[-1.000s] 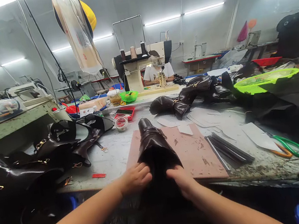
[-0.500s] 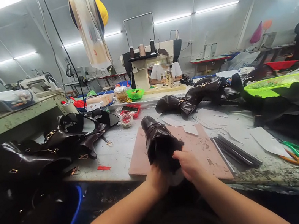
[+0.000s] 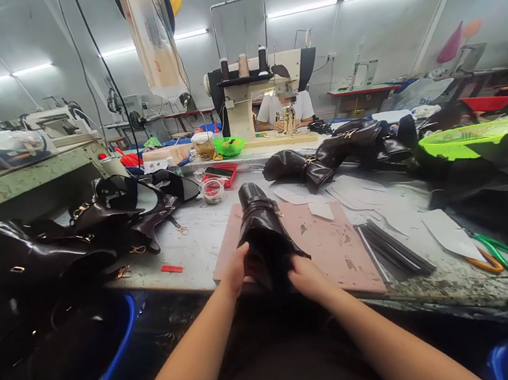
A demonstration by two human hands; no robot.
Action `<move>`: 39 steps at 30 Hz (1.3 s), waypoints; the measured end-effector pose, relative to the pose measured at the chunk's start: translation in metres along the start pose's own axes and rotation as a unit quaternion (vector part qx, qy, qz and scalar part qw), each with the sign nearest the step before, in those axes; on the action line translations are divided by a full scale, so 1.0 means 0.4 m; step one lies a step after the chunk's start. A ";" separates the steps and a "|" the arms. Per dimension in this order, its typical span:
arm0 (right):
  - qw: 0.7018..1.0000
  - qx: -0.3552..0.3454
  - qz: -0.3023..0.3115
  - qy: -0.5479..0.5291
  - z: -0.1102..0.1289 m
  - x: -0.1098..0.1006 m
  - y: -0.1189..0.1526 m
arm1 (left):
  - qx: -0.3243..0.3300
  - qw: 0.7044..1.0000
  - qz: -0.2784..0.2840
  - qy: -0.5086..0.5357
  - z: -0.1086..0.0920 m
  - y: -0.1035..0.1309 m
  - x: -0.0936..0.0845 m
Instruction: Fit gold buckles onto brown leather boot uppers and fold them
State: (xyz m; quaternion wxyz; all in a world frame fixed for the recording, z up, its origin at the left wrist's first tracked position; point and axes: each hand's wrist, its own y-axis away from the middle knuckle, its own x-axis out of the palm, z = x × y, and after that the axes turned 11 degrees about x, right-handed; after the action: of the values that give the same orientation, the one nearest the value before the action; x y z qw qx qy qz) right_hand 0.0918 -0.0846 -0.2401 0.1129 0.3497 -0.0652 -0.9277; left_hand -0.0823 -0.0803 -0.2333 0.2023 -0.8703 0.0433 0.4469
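Note:
A dark brown leather boot upper (image 3: 261,218) lies across the pinkish board (image 3: 330,248), its toe end pointing away from me and its wide opening facing me. A strap with a small buckle crosses it. My left hand (image 3: 236,273) grips the left edge of the opening, thumb up on the leather. On the right edge, my right hand (image 3: 307,275) is closed on the rim, its fingers partly hidden inside the dark opening. The boot's inside is too dark to make out.
More boot uppers (image 3: 125,216) are heaped at left and others (image 3: 326,154) at back right. White pattern pieces (image 3: 358,194), dark strips (image 3: 395,250) and green-handled scissors (image 3: 504,254) lie at right. A blue tub (image 3: 130,310) stands front left. A person (image 3: 287,112) sits behind the sewing machine (image 3: 240,110).
My left hand has come out from under the opening to its left edge. The opening is spread wider and the boot upper lies flatter. The view has shifted slightly.

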 end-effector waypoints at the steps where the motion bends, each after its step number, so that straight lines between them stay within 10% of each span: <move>1: 1.000 -0.003 0.011 0.006 0.000 -0.007 0.004 | -0.018 0.999 0.007 0.029 -0.005 0.010 0.001; 20: 0.986 0.042 -0.027 0.159 -0.054 -0.081 0.000 | -0.155 0.982 0.103 0.031 -0.035 0.028 0.037; 39: 0.975 0.018 -0.074 0.208 -0.068 -0.052 0.000 | -0.025 0.985 0.056 -0.161 -0.045 0.089 0.074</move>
State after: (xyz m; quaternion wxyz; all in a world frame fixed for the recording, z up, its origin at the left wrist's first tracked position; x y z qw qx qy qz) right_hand 0.1249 -0.0806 -0.2473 0.0492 0.5408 -0.0311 -0.8392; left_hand -0.0601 -0.1169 -0.2585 0.1596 -0.7878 0.0482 0.5929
